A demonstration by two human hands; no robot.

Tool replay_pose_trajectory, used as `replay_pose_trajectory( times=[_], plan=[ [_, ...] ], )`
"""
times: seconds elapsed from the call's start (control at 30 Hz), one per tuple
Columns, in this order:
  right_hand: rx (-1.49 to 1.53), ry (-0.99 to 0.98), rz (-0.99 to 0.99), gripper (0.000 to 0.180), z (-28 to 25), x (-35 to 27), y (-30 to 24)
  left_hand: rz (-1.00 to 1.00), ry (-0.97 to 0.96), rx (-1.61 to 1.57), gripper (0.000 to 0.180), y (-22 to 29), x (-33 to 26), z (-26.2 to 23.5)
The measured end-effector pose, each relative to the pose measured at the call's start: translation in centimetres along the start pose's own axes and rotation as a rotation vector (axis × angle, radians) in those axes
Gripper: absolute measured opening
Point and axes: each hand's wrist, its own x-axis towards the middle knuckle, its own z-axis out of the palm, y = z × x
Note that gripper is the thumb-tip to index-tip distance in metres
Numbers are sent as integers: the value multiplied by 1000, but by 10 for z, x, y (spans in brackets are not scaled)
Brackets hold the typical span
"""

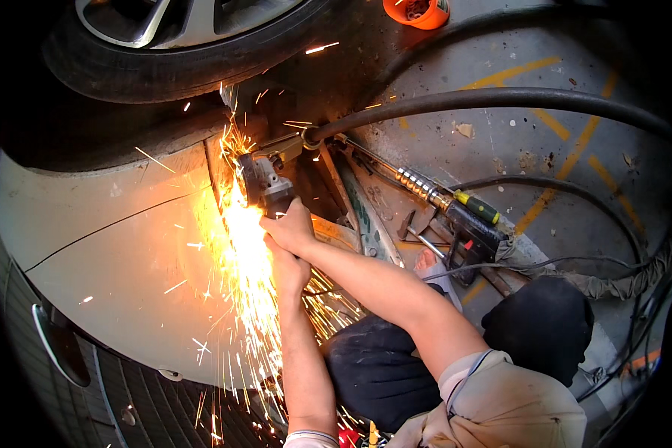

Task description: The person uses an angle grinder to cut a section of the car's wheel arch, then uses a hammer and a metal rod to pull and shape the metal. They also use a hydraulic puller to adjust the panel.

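My right hand is closed round the front body of an angle grinder. Just behind it, my left hand grips the rear of the same tool; bright sparks hide part of its fingers. The grinder's head meets the edge of a white car body panel, beside a vertical seam. A dense stream of sparks pours down along the panel toward my left forearm. Beyond the grinder, a metal clamp-like piece is joined to a thick black hose. Where the disc touches is hidden by glare.
Above the panel is a car wheel. On the right lie a black-bodied tool with a ribbed metal shaft, a yellow-and-black handled screwdriver and a hammer. An orange bucket stands at the far edge. Cables cross the grey floor.
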Motion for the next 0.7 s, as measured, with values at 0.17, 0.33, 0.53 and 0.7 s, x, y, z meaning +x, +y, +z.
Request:
replay_pose_trajectory(
  times=[0.17,0.33,0.53,0.7],
  plan=[
    [-44,49,-2,54,3,-6,-10,44,-103,56,68,-2,4,-14],
    [-15,71,21,53,0,-19,4,-69,-201,165,70,16,-12,-26],
    [-34,56,79,59,2,-20,17,-101,-184,188,70,14,-24,-25],
    [-39,43,55,59,0,-20,17,-54,-161,131,67,13,-23,-24]
  ],
)
